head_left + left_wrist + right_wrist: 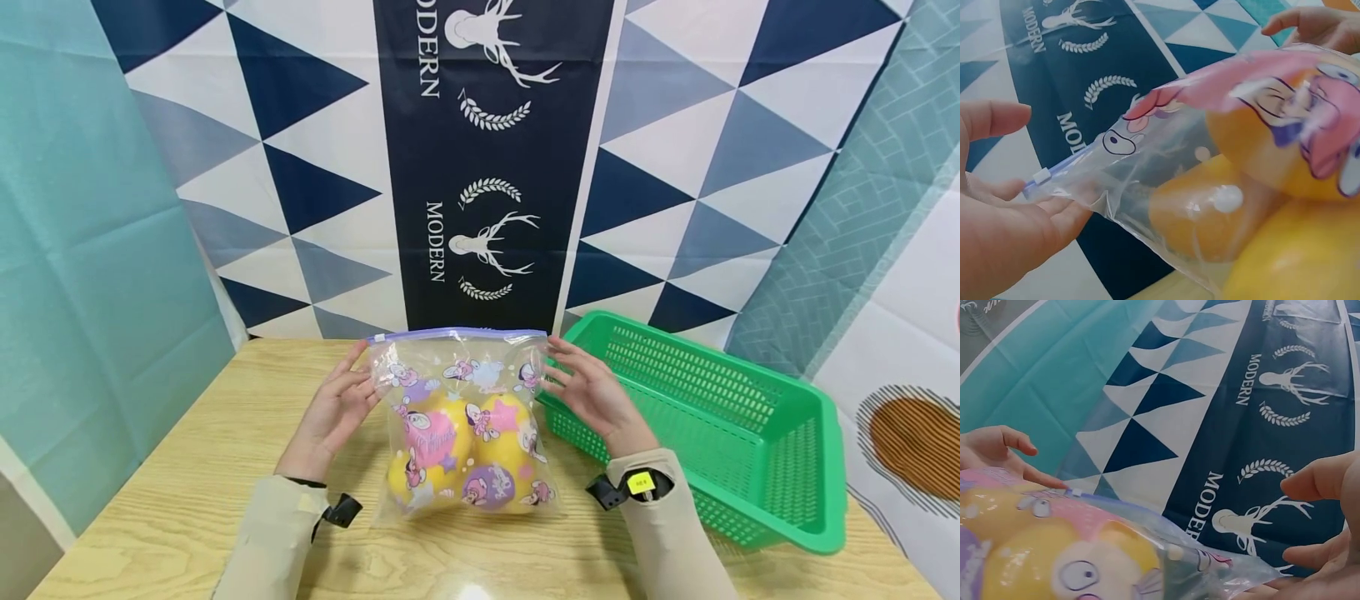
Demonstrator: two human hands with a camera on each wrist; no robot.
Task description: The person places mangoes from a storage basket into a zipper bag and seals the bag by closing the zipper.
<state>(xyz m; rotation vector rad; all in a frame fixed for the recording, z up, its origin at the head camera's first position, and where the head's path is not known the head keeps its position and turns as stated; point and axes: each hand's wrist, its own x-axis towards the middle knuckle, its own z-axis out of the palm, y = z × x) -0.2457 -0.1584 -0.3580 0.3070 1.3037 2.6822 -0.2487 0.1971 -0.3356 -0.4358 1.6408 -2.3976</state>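
Note:
A clear zip bag (480,375) printed with pink and purple cartoon figures stands upright on the wooden table. Several yellow round fruits (498,446), perhaps lemons or oranges, fill its lower part. Along the top runs a purple zip strip, its white slider (1042,175) at the left end. My left hand (339,410) touches the bag's upper left edge with fingers spread, thumb apart from the plastic in the left wrist view. At the upper right edge is my right hand (592,393), its fingers loosely extended against the bag and its thumb (1313,481) standing away.
A green perforated plastic basket (750,467) stands on the table at the right, close beside my right hand. Behind the wooden table (247,417) hangs a patterned cloth (322,167) with triangles and deer heads.

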